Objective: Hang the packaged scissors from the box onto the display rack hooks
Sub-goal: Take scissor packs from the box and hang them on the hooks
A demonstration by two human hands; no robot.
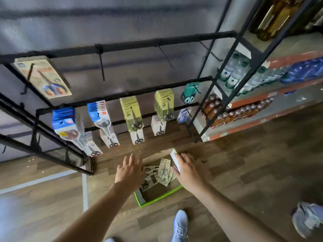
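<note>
- Box (158,200), green rim, sits on wood floor (244,163), near-centre, just in front of the display rack (157,40).
- Packaged scissors (164,172) lie loose in the far half of the box, overlapping, cards face up; near half shows bare cardboard.
- Left hand (130,170): over the box's left edge, fingers spread & straight, grip wide open w/ nothing in it.
- Right hand (189,169): at the box's right side, fingers stretched out against the white flap (175,158); grip slack, not curled round anything I can see.
- Rack: top bar has bare hooks (101,67) centre & right, one tan pack far left.
- Lower bars carry blue packs (64,123) left, yellow packs (131,112) mid, teal ones right; small white cards below.
- Shelf unit (244,70) w/ bottles on the right.
- Pale shoe (180,224) near the box's near edge.
</note>
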